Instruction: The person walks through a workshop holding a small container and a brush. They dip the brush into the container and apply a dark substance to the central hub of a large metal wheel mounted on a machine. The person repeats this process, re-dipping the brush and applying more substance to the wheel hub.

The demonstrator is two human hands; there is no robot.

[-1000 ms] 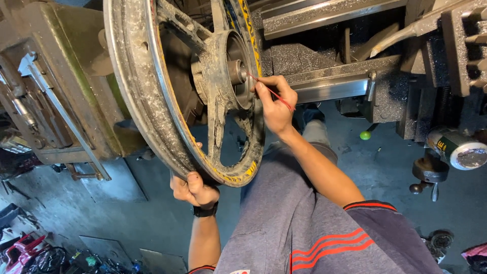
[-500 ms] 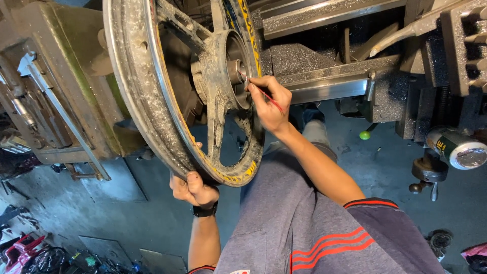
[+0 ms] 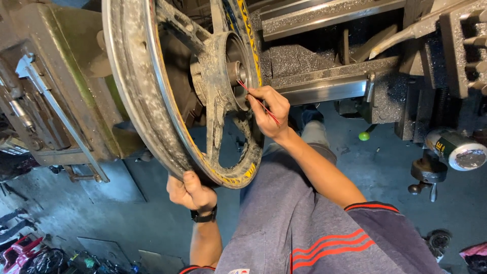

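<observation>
The left hand (image 3: 190,192) grips the upright wheel (image 3: 152,101) at its bottom rim, while the right hand (image 3: 269,112) pinches a thin red rod (image 3: 258,101) slanted up-left into the hub (image 3: 228,76).

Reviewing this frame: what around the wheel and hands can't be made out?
Head view only:
- Wheel: top cut off by the frame edge.
- Thin red tool: tip hidden inside the hub.
- Left hand: fingertips hidden behind the rim.
- Right hand: palm turned away.
</observation>
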